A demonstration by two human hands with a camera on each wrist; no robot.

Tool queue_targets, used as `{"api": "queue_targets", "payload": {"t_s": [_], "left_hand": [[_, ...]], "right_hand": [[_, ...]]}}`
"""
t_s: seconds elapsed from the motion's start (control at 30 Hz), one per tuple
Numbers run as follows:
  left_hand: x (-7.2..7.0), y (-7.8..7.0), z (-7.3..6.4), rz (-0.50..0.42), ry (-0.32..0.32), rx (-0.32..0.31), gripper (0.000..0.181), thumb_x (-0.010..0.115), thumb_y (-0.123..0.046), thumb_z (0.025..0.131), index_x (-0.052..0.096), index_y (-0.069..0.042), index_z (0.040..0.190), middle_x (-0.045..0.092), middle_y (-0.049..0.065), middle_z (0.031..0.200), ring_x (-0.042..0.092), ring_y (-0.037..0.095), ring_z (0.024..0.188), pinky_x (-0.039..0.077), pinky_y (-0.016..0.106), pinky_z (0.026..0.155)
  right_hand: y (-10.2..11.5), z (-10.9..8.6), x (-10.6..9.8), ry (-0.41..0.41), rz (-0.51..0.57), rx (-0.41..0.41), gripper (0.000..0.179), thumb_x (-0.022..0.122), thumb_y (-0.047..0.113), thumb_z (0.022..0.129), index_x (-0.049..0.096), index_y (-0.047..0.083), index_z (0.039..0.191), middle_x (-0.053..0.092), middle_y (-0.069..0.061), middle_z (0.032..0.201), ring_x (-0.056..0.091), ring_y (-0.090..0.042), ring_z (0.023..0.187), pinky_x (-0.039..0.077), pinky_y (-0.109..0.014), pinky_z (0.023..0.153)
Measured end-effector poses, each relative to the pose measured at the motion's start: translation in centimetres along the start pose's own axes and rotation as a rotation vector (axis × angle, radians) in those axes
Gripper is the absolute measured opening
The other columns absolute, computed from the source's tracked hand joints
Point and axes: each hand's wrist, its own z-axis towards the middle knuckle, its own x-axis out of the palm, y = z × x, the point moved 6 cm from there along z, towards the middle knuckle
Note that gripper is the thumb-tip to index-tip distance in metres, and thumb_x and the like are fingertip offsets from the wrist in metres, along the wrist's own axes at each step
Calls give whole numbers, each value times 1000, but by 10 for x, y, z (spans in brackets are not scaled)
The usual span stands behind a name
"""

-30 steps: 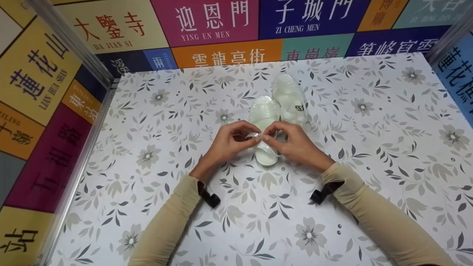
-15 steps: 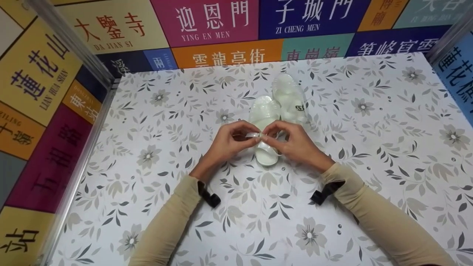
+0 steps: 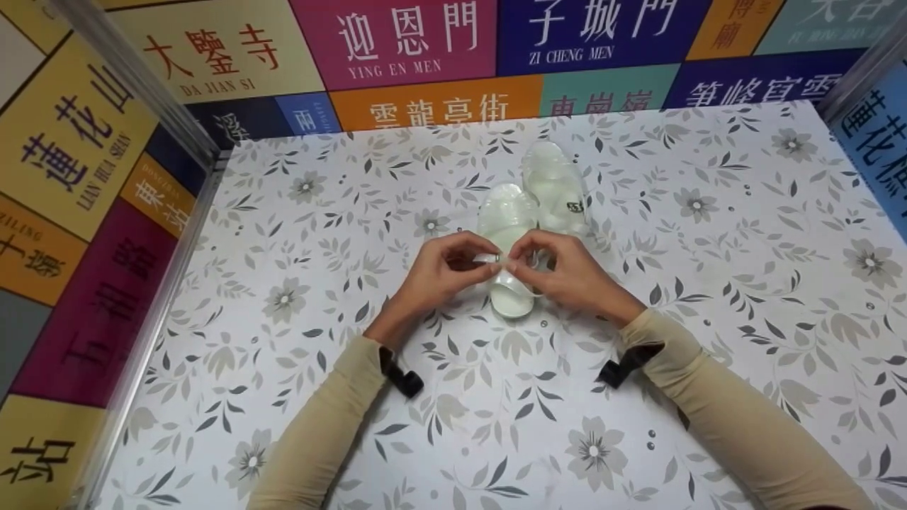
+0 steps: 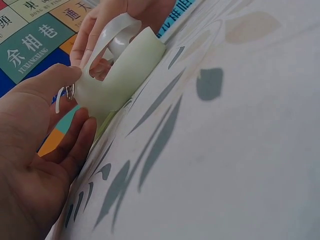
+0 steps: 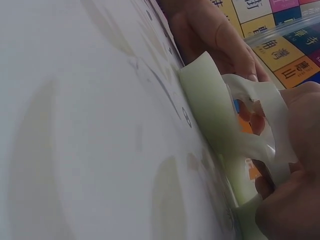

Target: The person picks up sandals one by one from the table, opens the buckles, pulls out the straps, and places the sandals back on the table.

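Observation:
A pair of pale green-white sandals lies near the table's middle in the head view. Both hands work at the nearer sandal (image 3: 511, 304), whose toe points away. My left hand (image 3: 443, 269) pinches its small metal buckle (image 4: 70, 91) between thumb and fingers; a short strip of strap sticks out past it in the left wrist view. My right hand (image 3: 567, 273) pinches the sandal's strap (image 5: 274, 117), fingertips close against those of the left. The fingertips hide where strap and buckle meet. The other sandal (image 3: 555, 185), with a dark emblem on its side, stands just behind to the right.
The table (image 3: 283, 411) has a white cover printed with grey flowers and leaves. Colourful sign-like panels (image 3: 411, 42) stand along its back, left and right sides. A black wrist camera (image 3: 404, 382) hangs from the left sleeve, another from the right.
My right hand has shifted very slightly to the right while still pinching the strap. The left hand and both sandals stay in the same place.

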Motion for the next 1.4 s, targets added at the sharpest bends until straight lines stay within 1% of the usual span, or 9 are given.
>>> {"api": "queue_targets", "payload": {"t_s": [0.2, 0.43, 0.6, 0.67, 0.83, 1.0, 1.2, 1.33, 1.4], "left_hand": [[0, 0, 0, 25, 2, 0, 20, 87, -23, 95, 81, -18, 113, 80, 2, 111, 78, 20, 99, 64, 34, 89], [0, -1, 0, -9, 5, 1, 21, 88, -19, 94, 81, -14, 113, 80, 5, 110, 79, 23, 99, 66, 38, 93], [1, -2, 0, -13, 23, 7, 21, 86, -18, 95, 82, -13, 114, 81, 5, 112, 79, 23, 101, 66, 40, 93], [2, -2, 0, -9, 32, 4, 21, 86, -18, 95, 81, -14, 115, 81, 4, 112, 80, 22, 102, 66, 39, 92], [2, -2, 0, -8, 44, -6, 22, 86, -19, 95, 81, -13, 116, 81, 5, 113, 80, 23, 103, 66, 38, 92], [2, -2, -1, 5, 38, -17, 21, 86, -18, 95, 81, -14, 115, 81, 4, 112, 79, 23, 98, 65, 34, 86], [0, -2, -1, 36, 32, -16, 20, 86, -20, 95, 82, -18, 114, 81, 2, 107, 77, 22, 90, 61, 29, 77], [0, -2, -1, 26, 35, -12, 21, 87, -20, 95, 82, -16, 114, 81, 3, 106, 76, 22, 89, 61, 29, 76], [0, -2, -1, 20, 38, -10, 21, 87, -19, 94, 82, -15, 114, 81, 4, 107, 76, 23, 90, 61, 29, 77]], "right_hand": [[-1, -1, -3, 26, 12, 10, 10, 81, 29, 100, 77, 23, 106, 76, 3, 100, 67, -18, 90, 53, -26, 78], [-2, -1, 1, 21, 37, 8, 17, 80, 38, 100, 77, 25, 111, 78, 5, 102, 69, -19, 90, 56, -27, 74], [-1, 0, 4, 13, 71, 2, 20, 81, 40, 99, 77, 25, 112, 80, 5, 102, 74, -18, 95, 58, -27, 78], [-1, 0, 4, 14, 80, -2, 19, 81, 37, 99, 77, 24, 112, 80, 4, 101, 75, -18, 97, 57, -27, 84], [1, 0, 4, 43, 110, 3, 17, 82, 30, 99, 77, 20, 112, 79, 0, 100, 73, -19, 98, 55, -30, 92], [2, 0, 4, 69, 125, 2, 15, 80, 20, 100, 76, 17, 113, 77, -3, 102, 71, -20, 97, 54, -29, 93], [2, 0, 4, 65, 112, 5, 16, 78, 11, 98, 76, 18, 112, 75, -1, 105, 69, -20, 99, 54, -31, 92], [0, 0, 4, 52, 114, 25, 15, 79, 20, 100, 74, 18, 114, 76, -1, 104, 69, -20, 100, 53, -31, 92], [-2, -1, 5, 46, 117, 40, 18, 80, 28, 100, 73, 19, 114, 77, -1, 104, 69, -20, 96, 55, -30, 85]]}}
